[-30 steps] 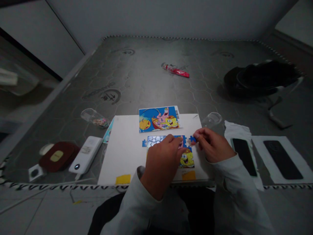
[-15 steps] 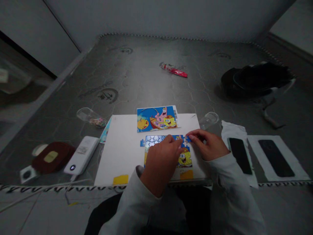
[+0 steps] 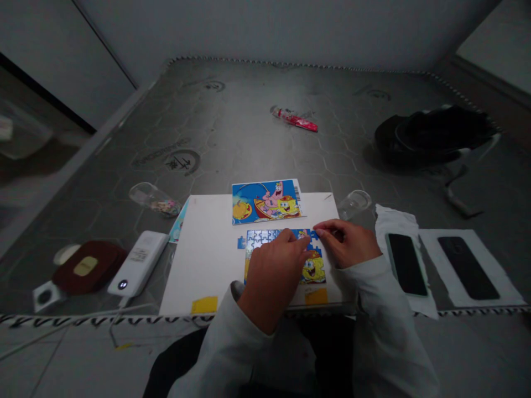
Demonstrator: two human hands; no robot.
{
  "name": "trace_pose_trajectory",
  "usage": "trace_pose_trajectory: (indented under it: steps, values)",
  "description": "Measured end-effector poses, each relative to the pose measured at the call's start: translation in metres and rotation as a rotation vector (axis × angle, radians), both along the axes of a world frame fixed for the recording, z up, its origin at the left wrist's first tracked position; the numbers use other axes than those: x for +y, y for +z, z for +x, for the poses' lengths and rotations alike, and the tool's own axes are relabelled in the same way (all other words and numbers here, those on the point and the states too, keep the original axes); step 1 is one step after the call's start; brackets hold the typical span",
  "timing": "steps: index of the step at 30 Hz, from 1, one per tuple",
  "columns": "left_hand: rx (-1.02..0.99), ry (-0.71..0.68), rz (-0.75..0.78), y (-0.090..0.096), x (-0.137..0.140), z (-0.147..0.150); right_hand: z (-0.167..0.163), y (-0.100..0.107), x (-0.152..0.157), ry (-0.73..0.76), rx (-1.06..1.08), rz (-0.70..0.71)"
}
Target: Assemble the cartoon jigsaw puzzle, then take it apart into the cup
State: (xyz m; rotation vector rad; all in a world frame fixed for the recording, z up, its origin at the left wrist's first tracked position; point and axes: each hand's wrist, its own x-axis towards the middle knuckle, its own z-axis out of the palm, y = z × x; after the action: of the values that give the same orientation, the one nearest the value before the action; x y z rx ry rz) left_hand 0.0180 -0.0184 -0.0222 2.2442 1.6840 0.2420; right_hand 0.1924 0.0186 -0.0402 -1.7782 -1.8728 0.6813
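A partly assembled jigsaw puzzle (image 3: 314,269) with a yellow cartoon figure lies on a white board (image 3: 199,249). My left hand (image 3: 276,271) rests over its middle with bent fingers pressed down on it, covering much of the picture. At the puzzle's upper right edge, my right hand (image 3: 348,243) pinches a small blue puzzle piece (image 3: 314,234) between thumb and forefinger, partly hidden by the fingertips. One loose blue piece (image 3: 241,242) lies just left of the puzzle. Behind it is the picture card (image 3: 265,202), showing a pink and a yellow figure in a boat.
Clear plastic containers stand left (image 3: 151,199) and right (image 3: 354,204) of the board, the left one holding small pieces. A white power bank (image 3: 139,262) and brown case (image 3: 89,266) sit left. Two phones lie right, one phone (image 3: 406,264) nearer. A black bag (image 3: 435,135) sits farther back.
My right hand has shifted slightly left, bringing the blue piece from beside the puzzle to its upper right edge. My left hand stays in place on the puzzle.
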Motion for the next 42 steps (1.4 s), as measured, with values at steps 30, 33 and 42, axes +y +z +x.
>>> trace_pose_trajectory:
  steps: [30, 33, 42]
  values:
    - [-0.022, 0.004, 0.014, -0.001, -0.001, 0.0, 0.01, 0.013, -0.003, 0.004, -0.221, -0.338]
    - [-0.023, -0.008, 0.018, -0.001, -0.001, 0.0, 0.008, 0.013, -0.004, -0.036, -0.143, -0.335]
    - [-0.033, -0.011, 0.021, -0.001, -0.001, -0.001, -0.002, 0.016, -0.011, -0.087, -0.245, -0.214]
